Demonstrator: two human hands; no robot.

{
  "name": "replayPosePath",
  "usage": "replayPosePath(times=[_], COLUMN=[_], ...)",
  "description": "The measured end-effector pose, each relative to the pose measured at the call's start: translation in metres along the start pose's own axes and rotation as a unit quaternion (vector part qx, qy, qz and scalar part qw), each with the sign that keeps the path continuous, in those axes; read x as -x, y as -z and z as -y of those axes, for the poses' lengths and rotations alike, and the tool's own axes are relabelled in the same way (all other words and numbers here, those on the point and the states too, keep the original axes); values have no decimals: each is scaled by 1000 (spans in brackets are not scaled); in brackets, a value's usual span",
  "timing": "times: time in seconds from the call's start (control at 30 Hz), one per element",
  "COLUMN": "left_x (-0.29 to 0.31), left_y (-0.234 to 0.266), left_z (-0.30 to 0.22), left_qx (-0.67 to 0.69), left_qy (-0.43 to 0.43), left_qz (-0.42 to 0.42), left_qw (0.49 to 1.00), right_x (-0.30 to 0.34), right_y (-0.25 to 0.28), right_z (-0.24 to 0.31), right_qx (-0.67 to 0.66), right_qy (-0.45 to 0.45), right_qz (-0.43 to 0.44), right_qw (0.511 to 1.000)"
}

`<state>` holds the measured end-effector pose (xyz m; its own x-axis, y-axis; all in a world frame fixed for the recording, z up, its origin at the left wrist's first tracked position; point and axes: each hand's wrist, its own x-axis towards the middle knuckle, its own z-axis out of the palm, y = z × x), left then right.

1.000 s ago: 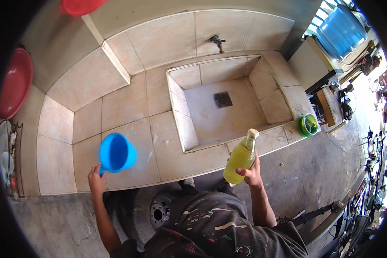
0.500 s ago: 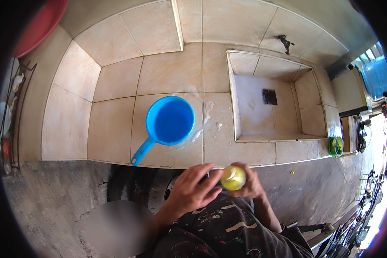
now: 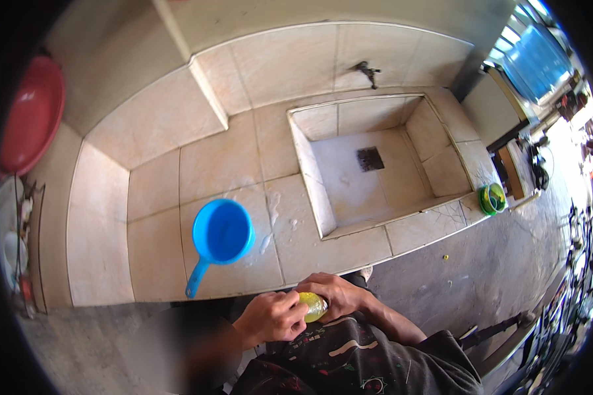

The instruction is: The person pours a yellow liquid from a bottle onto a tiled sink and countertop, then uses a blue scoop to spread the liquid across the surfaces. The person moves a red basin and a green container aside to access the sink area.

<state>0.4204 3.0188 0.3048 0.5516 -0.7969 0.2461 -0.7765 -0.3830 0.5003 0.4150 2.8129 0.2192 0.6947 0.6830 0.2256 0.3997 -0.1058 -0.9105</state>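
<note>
A small bottle of yellow liquid [image 3: 315, 307] is held in front of my body, just off the counter's front edge. My right hand [image 3: 334, 294] wraps round its body. My left hand [image 3: 275, 317] is closed over its top end, so its pale cap is hidden under the fingers. On the tiled counter, left of the sink, stands a blue dipper [image 3: 223, 232] with its handle pointing toward me.
A tiled sink [image 3: 349, 191] with a dark square drain and whitish suds lies right of the dipper. Above it a faucet [image 3: 367, 72] juts from the wall. A green round container [image 3: 491, 199] stands at the counter's right corner. At the far left hangs a red basin [image 3: 33, 115].
My left hand, open beside the bottle before, has closed over its capped end. The bottle has tipped and come lower, toward my body. The view has turned and shifted.
</note>
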Motion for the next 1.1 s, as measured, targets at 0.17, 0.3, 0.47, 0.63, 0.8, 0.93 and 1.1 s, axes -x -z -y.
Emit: replayPosePath(times=[0.17,0.3,0.47,0.63,0.8,0.93,1.1], left_x=[-37,-72,-102,-132,-168,-190,-210], left_y=[-13,-33,-53,-61,-68,-81,-106], left_z=[4,-2,-20,-37,-45,-49,-56], left_qx=[34,67,93,64,-33,-17,142], left_qy=[-63,-85,-63,-50,-73,-49,55], left_qz=[75,80,78,42,-97,-226,-391], left_qw=[995,991,991,996,992,973,908], right_x=[23,50,74,92,108,121,138], right_y=[24,52,79,107,129,147,162], right_z=[-2,-6,-11,-18,-18,-13,-3], right_qx=[22,27,20,5,-69,-62,-69], right_qy=[6,-9,1,0,-42,-82,-145], right_qz=[-32,-48,-49,-40,-57,-83,-127], right_qw=[999,998,999,999,995,991,979])
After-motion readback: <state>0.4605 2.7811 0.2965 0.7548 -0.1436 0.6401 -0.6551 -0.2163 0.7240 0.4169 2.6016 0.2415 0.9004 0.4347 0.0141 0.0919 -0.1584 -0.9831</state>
